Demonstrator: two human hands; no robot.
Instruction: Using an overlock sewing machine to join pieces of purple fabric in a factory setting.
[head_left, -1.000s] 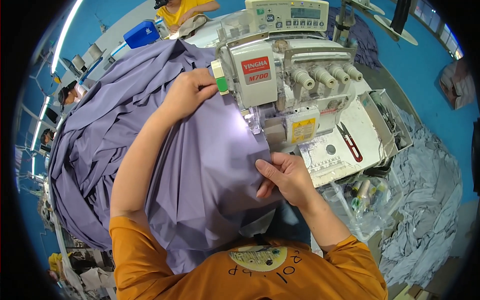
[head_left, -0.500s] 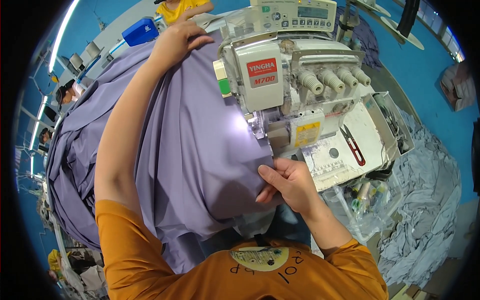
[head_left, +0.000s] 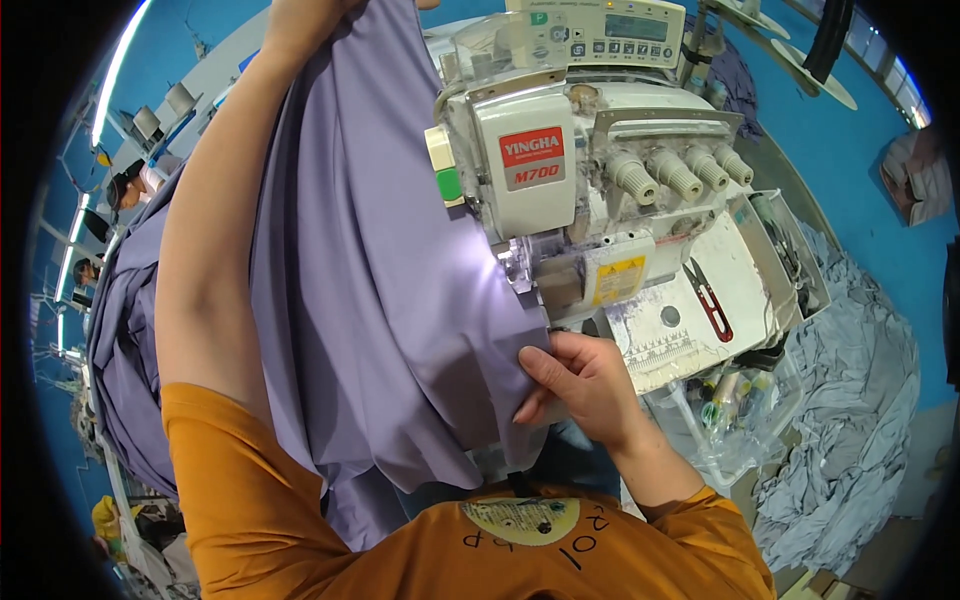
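A wide sheet of purple fabric point(head_left: 390, 260) hangs in folds across the left and middle, its right edge lying at the lit needle area of a white overlock sewing machine point(head_left: 530, 190). My left hand point(head_left: 308, 22), at the top edge and partly cut off, grips the fabric and holds it raised; most of its fingers are out of sight. Just below the needle area, my right hand point(head_left: 590, 388) pinches the fabric's edge, with the thumb on top and the fingers curled under.
Red-handled thread snips point(head_left: 712, 305) lie on the machine's white bed. A control panel point(head_left: 625, 40) tops the machine. Below the bed hangs a clear plastic bin point(head_left: 740, 415) of small items. Greyish crumpled cloth point(head_left: 850, 400) is piled at right. People sit at far left.
My left hand has moved up and away, lifting the fabric into a steep drape. My right hand keeps its pinch and has shifted slightly toward me.
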